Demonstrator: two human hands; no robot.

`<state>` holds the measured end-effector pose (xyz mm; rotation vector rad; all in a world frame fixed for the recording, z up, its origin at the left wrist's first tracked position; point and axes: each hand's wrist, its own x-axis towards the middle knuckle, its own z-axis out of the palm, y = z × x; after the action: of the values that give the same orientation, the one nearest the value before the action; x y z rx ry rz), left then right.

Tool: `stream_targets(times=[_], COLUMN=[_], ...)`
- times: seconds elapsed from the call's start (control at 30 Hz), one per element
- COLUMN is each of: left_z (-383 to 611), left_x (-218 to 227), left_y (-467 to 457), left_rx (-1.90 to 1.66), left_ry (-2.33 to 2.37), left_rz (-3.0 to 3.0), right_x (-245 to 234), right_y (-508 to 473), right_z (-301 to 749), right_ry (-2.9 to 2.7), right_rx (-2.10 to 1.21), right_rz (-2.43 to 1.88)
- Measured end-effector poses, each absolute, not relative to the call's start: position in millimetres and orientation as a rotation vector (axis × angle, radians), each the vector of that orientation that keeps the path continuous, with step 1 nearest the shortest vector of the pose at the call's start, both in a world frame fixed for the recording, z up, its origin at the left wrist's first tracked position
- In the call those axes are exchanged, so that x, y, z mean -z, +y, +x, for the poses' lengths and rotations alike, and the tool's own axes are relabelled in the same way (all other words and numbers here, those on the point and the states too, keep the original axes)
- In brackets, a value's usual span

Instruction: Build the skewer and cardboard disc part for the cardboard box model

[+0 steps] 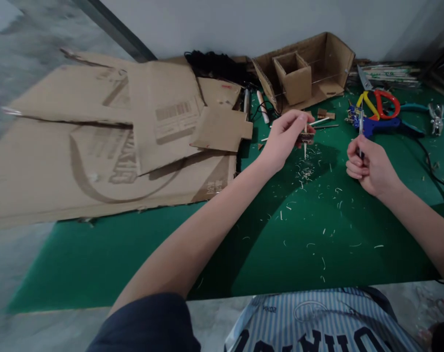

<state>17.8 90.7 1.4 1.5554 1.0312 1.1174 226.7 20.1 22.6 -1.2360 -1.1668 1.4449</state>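
My left hand [289, 132] is closed on a small stack of cardboard [307, 138] with a thin wooden stick [305, 150] passing upright through it. The stick's lower end tapers. Pale shavings [306, 173] lie in a little heap on the green tabletop just below it. To the right, my right hand [368, 164] grips a slim craft knife [361, 124], its narrow blade pointing away from me. Fingers hide most of the knife's handle. The two hands are apart, and the blade touches nothing I can see.
Flattened cardboard [97, 161] covers the left of the green table [134, 254]. Behind my hands stands an open cardboard box structure [293, 80]. At the right lie scissors [386, 105], a blue glue gun [383, 126], pliers [436, 119] and a black cable [429, 156].
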Motion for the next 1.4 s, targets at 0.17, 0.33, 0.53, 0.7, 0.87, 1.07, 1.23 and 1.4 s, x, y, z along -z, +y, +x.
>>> stream_targets(times=[0.17,0.33,0.53,0.7,0.87,1.07,1.23,1.4], left_z=[35,47,20,0,5,10,5,-4], left_x=[-33,-28,-35,-55,-53,-35,-17,-1], left_y=[63,53,66,64,59,71,87,112], left_rx=[-0.755,-0.687,-0.689,-0.466,-0.676,-0.952,-1.081,-1.18], left_ry=[0.911,0.942,0.953,1.004,1.099,0.975,0.995,0.982], left_rz=[1.545,1.438,1.72,2.145,2.126,1.633,1.428,1.487], right_x=[-17,-10,-7,-9,-8,-2,-1,-9], right_y=[18,19,25,27,25,24,24,25], right_z=[218,213,219,220,220,220,225,240], right_ry=[-1.151,-1.173,-1.12,-0.931,-0.94,-1.158,-1.314,-1.914], right_rx=[-1.386,-1.458,-1.263,-1.25,-1.285,-1.328,-1.235,-0.449], right_rz=[-1.168,-1.128,-1.241,-1.263,-1.227,-1.297,-1.32,-1.552])
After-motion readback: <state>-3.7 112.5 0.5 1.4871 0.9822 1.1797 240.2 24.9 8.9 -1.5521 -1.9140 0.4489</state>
